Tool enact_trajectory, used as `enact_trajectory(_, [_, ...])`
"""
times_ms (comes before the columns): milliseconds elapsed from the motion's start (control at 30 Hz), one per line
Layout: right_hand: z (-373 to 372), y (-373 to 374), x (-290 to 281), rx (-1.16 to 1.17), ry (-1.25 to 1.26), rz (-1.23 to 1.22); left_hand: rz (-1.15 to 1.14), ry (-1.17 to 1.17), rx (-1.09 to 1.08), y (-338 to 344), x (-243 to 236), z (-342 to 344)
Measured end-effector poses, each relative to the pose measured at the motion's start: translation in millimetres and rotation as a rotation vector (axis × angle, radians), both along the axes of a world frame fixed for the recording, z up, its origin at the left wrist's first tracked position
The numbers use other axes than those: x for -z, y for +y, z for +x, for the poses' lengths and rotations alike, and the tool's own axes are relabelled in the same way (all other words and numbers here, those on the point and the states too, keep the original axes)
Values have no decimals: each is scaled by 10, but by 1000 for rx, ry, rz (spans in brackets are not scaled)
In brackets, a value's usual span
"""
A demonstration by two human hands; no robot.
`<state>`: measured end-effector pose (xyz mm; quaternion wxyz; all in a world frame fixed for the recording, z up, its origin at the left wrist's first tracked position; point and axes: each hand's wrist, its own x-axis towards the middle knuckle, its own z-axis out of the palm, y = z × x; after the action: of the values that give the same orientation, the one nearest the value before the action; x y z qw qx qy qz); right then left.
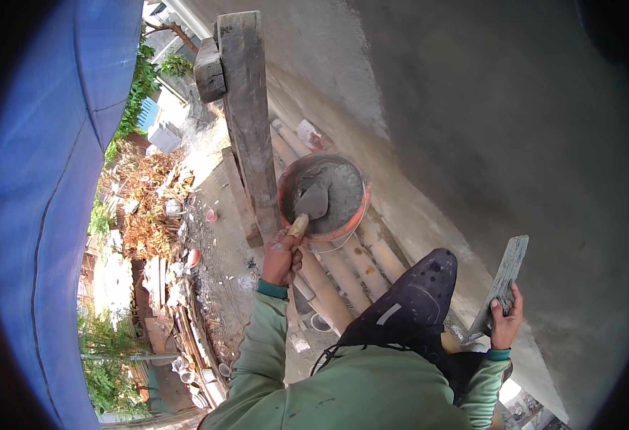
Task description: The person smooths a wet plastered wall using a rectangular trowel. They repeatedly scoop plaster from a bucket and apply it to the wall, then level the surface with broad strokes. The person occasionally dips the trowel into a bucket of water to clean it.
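Observation:
My left hand [281,256] is closed round the wooden handle of a trowel [312,202]. The trowel's blade lies over grey wet mortar [344,193] inside an orange bucket [364,208]. At the right, my right hand [507,316] grips a flat, mortar-stained plasterer's float [504,276], tilted upright beside the wall. My thumb is on its near face; the other fingers are partly hidden behind it.
The bucket stands on bamboo poles [350,283] of a raised platform. A thick timber post [248,107] rises just left of it. A grey plastered wall [501,143] fills the right side. A blue tarp [49,179] hangs at the left, with ground and debris far below.

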<state>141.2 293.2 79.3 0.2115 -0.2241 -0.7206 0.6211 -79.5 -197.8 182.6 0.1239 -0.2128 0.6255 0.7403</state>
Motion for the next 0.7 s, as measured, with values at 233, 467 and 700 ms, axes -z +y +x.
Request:
enact_trajectory(233, [-822,-100,-576,-284,24,-319,342,67,-78,-138,456,315])
enact_trajectory(467, [-1781,-984,-405,-646,138,-385,329,233,-62,-60,507,667])
enact_trajectory(700, [-2075,-2383,-219,-764,-204,-1811,-580,583,32,207,629,1065])
